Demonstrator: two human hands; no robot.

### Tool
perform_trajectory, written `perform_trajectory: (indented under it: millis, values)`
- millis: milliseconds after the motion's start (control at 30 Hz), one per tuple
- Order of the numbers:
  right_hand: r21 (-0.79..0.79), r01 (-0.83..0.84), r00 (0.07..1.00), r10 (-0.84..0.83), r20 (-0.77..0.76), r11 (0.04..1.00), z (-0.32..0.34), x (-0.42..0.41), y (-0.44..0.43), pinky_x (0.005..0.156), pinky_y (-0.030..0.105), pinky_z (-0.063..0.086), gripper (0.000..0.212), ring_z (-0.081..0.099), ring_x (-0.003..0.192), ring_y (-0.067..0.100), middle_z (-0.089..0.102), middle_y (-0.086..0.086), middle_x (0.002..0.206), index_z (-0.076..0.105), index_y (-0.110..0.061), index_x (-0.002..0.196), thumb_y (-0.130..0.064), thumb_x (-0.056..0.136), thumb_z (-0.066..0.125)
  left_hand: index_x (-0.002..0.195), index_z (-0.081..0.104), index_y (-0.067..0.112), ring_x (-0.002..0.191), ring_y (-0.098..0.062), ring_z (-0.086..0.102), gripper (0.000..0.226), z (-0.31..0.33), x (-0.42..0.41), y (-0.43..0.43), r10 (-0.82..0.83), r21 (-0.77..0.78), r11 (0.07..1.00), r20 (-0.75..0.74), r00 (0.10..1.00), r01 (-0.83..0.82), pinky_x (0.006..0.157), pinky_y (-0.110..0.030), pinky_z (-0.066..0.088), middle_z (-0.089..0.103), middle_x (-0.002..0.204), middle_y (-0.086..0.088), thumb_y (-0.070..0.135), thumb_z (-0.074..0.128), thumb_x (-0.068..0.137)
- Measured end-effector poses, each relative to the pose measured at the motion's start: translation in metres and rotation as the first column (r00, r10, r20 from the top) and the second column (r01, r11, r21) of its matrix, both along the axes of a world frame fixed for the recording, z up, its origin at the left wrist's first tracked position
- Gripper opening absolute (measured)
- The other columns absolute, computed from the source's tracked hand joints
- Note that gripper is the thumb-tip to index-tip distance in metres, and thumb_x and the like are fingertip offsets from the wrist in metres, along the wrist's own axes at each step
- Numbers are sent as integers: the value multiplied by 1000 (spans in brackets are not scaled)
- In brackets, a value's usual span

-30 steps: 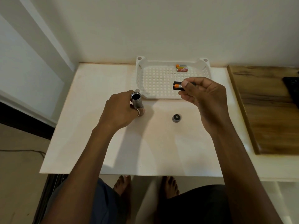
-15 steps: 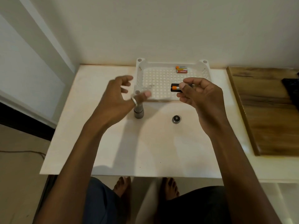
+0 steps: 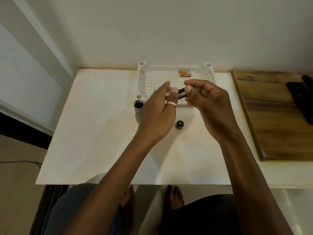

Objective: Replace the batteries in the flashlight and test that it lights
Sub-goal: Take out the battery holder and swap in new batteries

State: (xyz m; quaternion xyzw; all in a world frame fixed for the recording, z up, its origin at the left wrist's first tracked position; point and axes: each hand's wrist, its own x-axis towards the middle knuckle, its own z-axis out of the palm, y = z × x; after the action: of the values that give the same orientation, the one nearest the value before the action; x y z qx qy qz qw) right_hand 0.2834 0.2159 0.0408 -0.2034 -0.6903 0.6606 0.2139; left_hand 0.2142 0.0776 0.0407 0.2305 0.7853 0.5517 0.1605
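One battery (image 3: pixel 182 94) — pinched in right hand (image 3: pixel 208 106), left hand (image 3: pixel 157 116) spread beside it.

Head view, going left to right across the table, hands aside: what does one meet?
Upright flashlight body, open end up → loose end cap → wooden board → black object at the right edge. Left out, since they overlap these: the basket, its batteries, the held battery.
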Motion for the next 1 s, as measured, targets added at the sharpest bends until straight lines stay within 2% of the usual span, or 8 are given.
perform_trajectory:
  millis: [33, 100, 200, 333, 433, 733, 900, 1000]
  values:
    - [-9, -5, 1000, 5, 10, 1000, -1, 0, 1, 77, 24, 56, 20, 70, 82, 11, 79, 3, 98, 73, -16, 115, -22, 96, 72, 135, 62, 21, 109, 6, 65, 41, -1, 1, 3, -32, 50, 999, 216, 976, 22, 102, -16, 47, 68, 129, 10, 43, 40, 108]
    - [-16, 6, 999, -5, 35, 1000, -1, 0, 3, 75, 26, 55, 22, 69, 74, 9, 78, 3, 92, 69, -14, 114, -22, 94, 74, 108, 74, 16, 91, -15, 77, 37, 1, 3, 7, -78, 170, 985, 554, 829, -21, 86, -32, 61, 80, 97, -5, 38, 45, 108]
    - [-1, 49, 998, -49, 41, 999, 0, -1, 3, 72, 28, 56, 24, 69, 67, 11, 78, 6, 88, 62, -10, 109, -22, 93, 76, 90, 78, 13, 79, -15, 77, 34, 3, 0, 7, -107, 223, 972, 704, 702, -75, 70, -30, 62, 80, 85, -8, 35, 56, 104]
    - [222, 72, 995, -84, 49, 972, -1, -2, -2, 72, 22, 58, 24, 74, 79, 11, 77, 4, 98, 64, -6, 107, -19, 92, 78, 96, 77, 10, 73, -12, 74, 22, 3, -3, 3, -151, 303, 940, 782, 604, -157, 69, -28, 60, 77, 84, -5, 28, 66, 98]
    - [340, 42, 994, -74, 83, 940, -1, -2, -7, 76, 21, 60, 39, 72, 89, 7, 71, -4, 111, 64, -9, 115, -19, 84, 85, 94, 78, 12, 72, -13, 74, 16, 2, -4, 2, -146, 328, 914, 813, 563, -237, 67, -28, 61, 73, 80, -4, 22, 66, 98]
    - [504, -14, 995, -40, 95, 864, -5, 0, -12, 82, 10, 53, 50, 64, 93, -12, 64, -20, 99, 60, -24, 108, -17, 71, 94, 80, 84, 14, 70, -13, 73, 30, -5, -7, 3, -120, 297, 931, 800, 587, -214, 69, -31, 62, 74, 74, -2, 24, 64, 100]
    - [514, 16, 994, -69, 84, 858, -9, -2, -10, 80, 13, 55, 52, 66, 91, -5, 66, -2, 107, 60, -17, 107, -13, 68, 94, 93, 80, 8, 70, -13, 72, 21, -8, -7, 5, -109, 303, 922, 800, 590, -240, 74, -32, 62, 73, 81, -6, 19, 63, 100]
    - [550, 35, 995, -80, 59, 835, -10, -3, -10, 79, 14, 55, 52, 62, 90, -10, 60, 0, 110, 59, -16, 105, -11, 66, 94, 89, 81, 8, 71, -13, 72, 22, -9, -7, 7, -96, 302, 917, 802, 590, -261, 73, -32, 62, 71, 85, -9, 18, 64, 99]
